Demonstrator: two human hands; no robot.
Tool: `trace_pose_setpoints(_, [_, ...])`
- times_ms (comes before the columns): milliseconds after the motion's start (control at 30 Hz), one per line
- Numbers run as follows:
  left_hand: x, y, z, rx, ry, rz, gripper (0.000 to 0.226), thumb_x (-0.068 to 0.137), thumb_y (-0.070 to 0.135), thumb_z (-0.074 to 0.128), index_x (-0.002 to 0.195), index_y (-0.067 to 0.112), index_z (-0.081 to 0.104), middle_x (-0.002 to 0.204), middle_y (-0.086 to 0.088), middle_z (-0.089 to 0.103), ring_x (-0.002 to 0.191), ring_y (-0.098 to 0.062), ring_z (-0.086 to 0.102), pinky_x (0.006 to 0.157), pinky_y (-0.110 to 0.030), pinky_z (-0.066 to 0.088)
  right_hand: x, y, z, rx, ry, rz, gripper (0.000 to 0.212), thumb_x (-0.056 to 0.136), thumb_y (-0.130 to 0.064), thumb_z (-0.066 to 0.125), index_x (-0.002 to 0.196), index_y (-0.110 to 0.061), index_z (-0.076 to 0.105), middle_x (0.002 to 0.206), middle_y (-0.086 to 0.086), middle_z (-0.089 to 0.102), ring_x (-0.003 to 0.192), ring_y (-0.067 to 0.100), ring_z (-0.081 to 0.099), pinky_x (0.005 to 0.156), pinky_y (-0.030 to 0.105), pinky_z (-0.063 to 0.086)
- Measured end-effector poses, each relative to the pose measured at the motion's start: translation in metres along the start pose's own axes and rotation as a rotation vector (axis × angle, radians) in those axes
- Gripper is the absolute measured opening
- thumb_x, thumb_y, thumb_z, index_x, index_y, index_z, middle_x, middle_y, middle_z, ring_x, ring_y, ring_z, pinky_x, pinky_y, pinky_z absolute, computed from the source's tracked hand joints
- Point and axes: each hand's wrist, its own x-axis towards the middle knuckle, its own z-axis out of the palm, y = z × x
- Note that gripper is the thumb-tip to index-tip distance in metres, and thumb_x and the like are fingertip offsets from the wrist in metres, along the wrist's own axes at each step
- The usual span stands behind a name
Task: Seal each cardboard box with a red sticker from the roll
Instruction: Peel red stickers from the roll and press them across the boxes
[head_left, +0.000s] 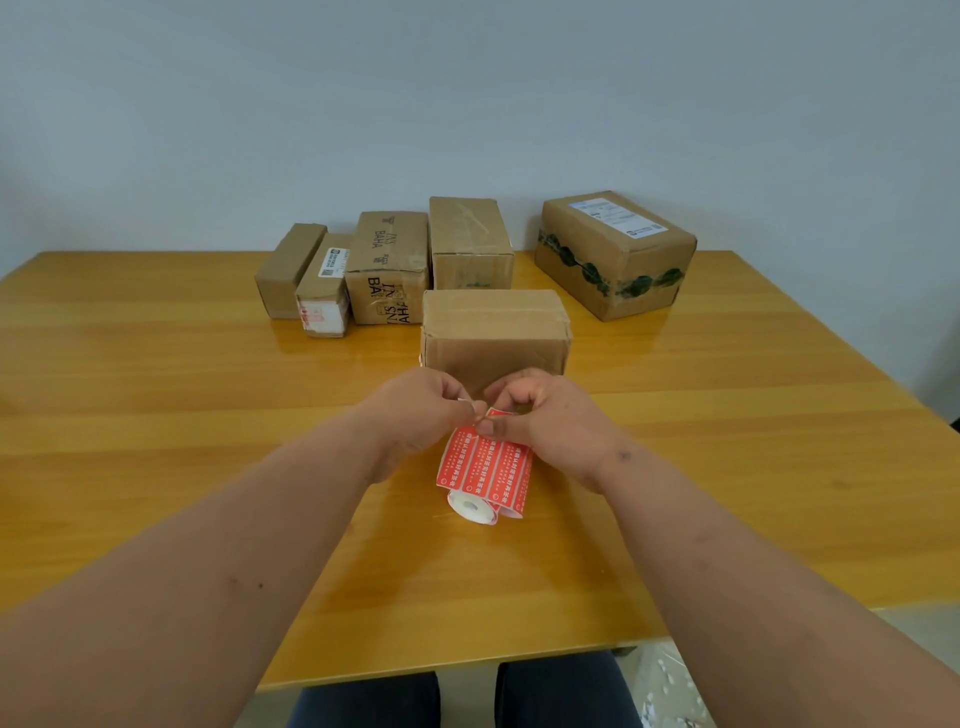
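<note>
Six cardboard boxes are counted on the worktop (156, 364): four in a back row (384, 265), one angled box (615, 254) at back right, one front box (493, 335) just beyond the hands. One sticker roll (485, 475) is held at mid-worktop, near edge well apart. Strip's top end is pinched by left hand (415, 410) and right hand (545, 421), fingertips meeting. Bare worktop is seen left and right.

Single head-worn, wide-angle view, looking forward and down across the tabletop (727, 467) toward the far wall (467, 104). Both forearms enter from the lower edge, close to the lens.
</note>
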Motion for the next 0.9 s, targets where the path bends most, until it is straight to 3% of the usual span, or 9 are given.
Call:
trace_pose_setpoints(200, [-0.0007, 0.0006, -0.0016, -0.024, 0.002, -0.003, 0.028, 0.09, 0.037, 0.065, 0.092, 0.009, 0.067, 0.093, -0.004, 0.07, 0.093, -0.017, 0.06, 0.082, -0.031, 0.047, -0.0029, -0.0041, -0.0055, -0.02, -0.064, 0.057, 0.021, 0.081, -0.029, 0.077, 0.093, -0.015, 0.067, 0.104, -0.001, 0.068, 0.09, 0.013, 0.067, 0.082, 0.036, 0.058])
trace_pose_setpoints(367, [-0.0035, 0.0039, -0.0047, -0.045, 0.002, -0.028, 0.037, 0.088, 0.05, 0.063, 0.094, 0.014, 0.067, 0.094, 0.0, 0.067, 0.09, -0.011, 0.055, 0.091, -0.035, 0.043, -0.0042, -0.0074, -0.007, 0.021, -0.081, 0.081, 0.012, 0.084, -0.024, 0.075, 0.083, -0.024, 0.063, 0.093, -0.002, 0.071, 0.084, 0.011, 0.069, 0.078, 0.03, 0.058])
trace_pose_setpoints(433, [-0.0043, 0.0028, -0.007, -0.034, -0.03, -0.04, 0.03, 0.087, 0.044, 0.067, 0.088, 0.015, 0.067, 0.095, -0.001, 0.068, 0.093, -0.012, 0.056, 0.092, -0.034, 0.043, -0.0041, -0.0063, -0.0061, 0.039, -0.078, 0.088, 0.013, 0.084, -0.023, 0.075, 0.081, -0.024, 0.063, 0.094, -0.002, 0.071, 0.085, 0.011, 0.069, 0.079, 0.031, 0.059])
trace_pose_setpoints(533, [-0.0046, 0.0004, -0.0076, -0.031, -0.061, -0.045, 0.021, 0.086, 0.031, 0.071, 0.075, 0.015, 0.064, 0.095, -0.002, 0.071, 0.097, -0.014, 0.06, 0.089, -0.032, 0.042, -0.0035, -0.0042, -0.0052, 0.064, -0.087, 0.103, 0.013, 0.082, -0.023, 0.077, 0.084, -0.022, 0.065, 0.1, -0.001, 0.072, 0.088, 0.014, 0.07, 0.083, 0.037, 0.059])
trace_pose_setpoints(667, [-0.0027, -0.0018, -0.005, -0.026, -0.057, -0.025, 0.022, 0.089, 0.031, 0.067, 0.075, 0.015, 0.061, 0.097, -0.004, 0.071, 0.099, -0.018, 0.064, 0.09, -0.033, 0.048, -0.0032, -0.0034, -0.0062, 0.052, -0.105, 0.12, 0.019, 0.081, -0.025, 0.078, 0.095, -0.018, 0.068, 0.097, -0.001, 0.073, 0.087, 0.013, 0.071, 0.083, 0.035, 0.059])
trace_pose_setpoints(900, [-0.0027, 0.0023, -0.0016, -0.029, -0.032, 0.005, 0.024, 0.089, 0.034, 0.066, 0.078, 0.013, 0.063, 0.09, -0.003, 0.072, 0.09, -0.016, 0.067, 0.074, -0.025, 0.048, -0.004, -0.0049, -0.0066, 0.06, -0.096, 0.116, 0.008, 0.084, -0.022, 0.075, 0.084, -0.018, 0.068, 0.094, 0.0, 0.074, 0.085, 0.013, 0.071, 0.083, 0.034, 0.059])
